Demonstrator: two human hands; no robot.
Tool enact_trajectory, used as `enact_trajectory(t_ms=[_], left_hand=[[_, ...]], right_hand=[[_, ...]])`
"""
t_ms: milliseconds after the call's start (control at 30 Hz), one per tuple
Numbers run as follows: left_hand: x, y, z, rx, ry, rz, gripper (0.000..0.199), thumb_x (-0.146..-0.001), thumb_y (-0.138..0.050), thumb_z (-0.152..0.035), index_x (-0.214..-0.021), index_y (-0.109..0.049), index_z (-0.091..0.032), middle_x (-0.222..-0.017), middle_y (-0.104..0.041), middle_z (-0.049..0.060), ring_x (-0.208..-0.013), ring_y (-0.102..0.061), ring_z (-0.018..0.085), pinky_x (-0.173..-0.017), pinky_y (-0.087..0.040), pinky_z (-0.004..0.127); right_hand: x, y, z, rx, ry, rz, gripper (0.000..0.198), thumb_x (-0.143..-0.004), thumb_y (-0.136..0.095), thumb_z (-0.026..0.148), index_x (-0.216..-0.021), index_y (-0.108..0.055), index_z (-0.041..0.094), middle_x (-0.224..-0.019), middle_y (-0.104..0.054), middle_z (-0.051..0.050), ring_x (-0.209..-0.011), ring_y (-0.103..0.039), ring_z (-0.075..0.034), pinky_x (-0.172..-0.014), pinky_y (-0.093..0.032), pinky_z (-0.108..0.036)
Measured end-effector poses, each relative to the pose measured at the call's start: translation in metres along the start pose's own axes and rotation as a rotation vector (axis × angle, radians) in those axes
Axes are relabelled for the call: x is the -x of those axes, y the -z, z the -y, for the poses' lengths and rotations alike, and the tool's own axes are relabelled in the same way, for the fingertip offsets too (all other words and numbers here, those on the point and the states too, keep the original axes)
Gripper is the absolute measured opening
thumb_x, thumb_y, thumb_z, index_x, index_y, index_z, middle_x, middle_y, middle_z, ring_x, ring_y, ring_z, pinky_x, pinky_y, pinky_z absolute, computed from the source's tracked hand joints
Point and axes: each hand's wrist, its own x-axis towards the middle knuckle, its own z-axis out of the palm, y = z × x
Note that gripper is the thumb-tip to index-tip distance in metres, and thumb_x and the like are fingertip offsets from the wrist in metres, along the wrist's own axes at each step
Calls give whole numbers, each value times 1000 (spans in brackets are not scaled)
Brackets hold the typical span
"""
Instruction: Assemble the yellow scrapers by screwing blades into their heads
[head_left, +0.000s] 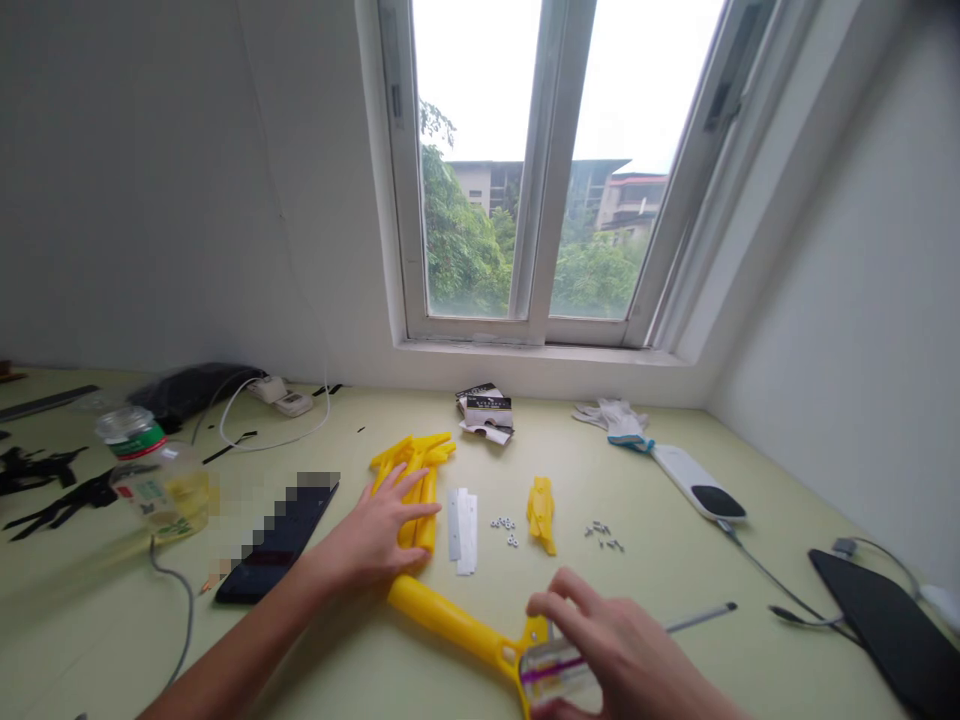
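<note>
My left hand point(382, 525) lies with fingers spread on a bundle of yellow scraper handles point(426, 490). Just in front of it, a single yellow scraper point(457, 618) stretches across the table, its wide head towards my right hand point(622, 645). That hand is curled around the clear, purple-striped handle of a screwdriver point(551, 672), whose thin shaft points right with a dark tip. The screwdriver handle overlaps the scraper's head; I cannot tell whether they touch. Beyond the hands lie flat metal blades point(463, 530), small nuts point(504, 524), stacked yellow pieces point(540, 512) and small screws point(602, 535).
A bottle of yellow liquid point(157, 480) and a dark phone point(277, 540) are on the left. Black-and-white packets point(487, 412) lie below the window. White gloves point(611, 418), a white device point(697, 482) with a cable and a black slab point(885, 625) are on the right.
</note>
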Motion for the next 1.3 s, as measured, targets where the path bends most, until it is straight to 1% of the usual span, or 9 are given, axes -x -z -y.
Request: enact_trajectory(t_ms=[100,200,367,567,733,833,1000,1133,1300], left_hand=[[1,-3,-1,11,2,27,69,-66,-74,-49,-132,-55,-42,-157,-27,2,-144,-20,37,-115,-18,56],[2,-4,0,6,-13,14,73,-62,-76,-45,-132,-56,-39,-154,-33,4,-138,-33,37,-112,-29,52],[2,-4,-1,-94,-108,-108,53,-74,-64,-34,-126,-60,-40,-140,-50,3,-124,-51,31,-104,-41,47],[-14,4,8,-130,-136,-98,51,-76,-63,-34,-127,-60,-39,-138,-52,3,-119,-55,29,-98,-46,45],[-23,9,11,-194,-141,-158,55,-79,-64,-41,-133,-54,-38,-149,-42,6,-137,-33,40,-108,-24,66],[-10,3,-8,-197,-248,-247,51,-92,-48,-30,-142,-43,-32,-155,-32,6,-143,-24,33,-113,-18,63],[23,-20,-41,-31,-499,7,52,-96,-36,-24,-148,-34,-23,-152,-37,7,-142,-31,21,-116,-32,40],[25,-32,-37,17,-488,135,63,-97,-38,-43,-153,-21,-21,-155,-26,9,-144,-22,25,-118,-26,41],[4,-38,-24,-10,-452,124,70,-95,-36,-52,-153,-17,-18,-157,-17,12,-145,-18,27,-118,-23,45]], right_hand=[[-7,-24,12,167,115,40,43,-73,-73,36,-109,-52,25,-102,-68,-4,-40,-58,-14,-35,-27,-27],[-9,-40,9,188,143,127,48,-70,-75,31,-111,-51,26,-111,-69,-5,-37,-58,-14,-34,-18,-29],[-4,-32,-6,-95,45,183,43,-73,-66,22,-112,-52,32,-106,-68,2,-56,-65,-12,-46,-35,-21],[-4,6,-17,-338,-63,348,52,-69,-67,20,-118,-55,33,-118,-64,-1,-92,-67,-20,-76,-47,-23],[-5,20,-18,-428,-124,385,57,-69,-68,17,-122,-56,33,-123,-62,-1,-105,-64,-21,-87,-46,-25],[-4,23,-17,-449,-136,392,55,-69,-67,16,-122,-57,33,-122,-63,-2,-105,-64,-21,-88,-46,-26],[4,29,-21,-470,-153,409,53,-68,-68,14,-117,-61,32,-117,-66,-2,-103,-64,-22,-88,-46,-27],[9,29,-24,-463,-175,416,48,-67,-69,15,-112,-61,32,-115,-66,-2,-101,-65,-23,-85,-47,-26],[9,28,-21,-449,-211,417,46,-66,-71,13,-106,-60,32,-112,-66,1,-99,-65,-22,-81,-46,-26]])
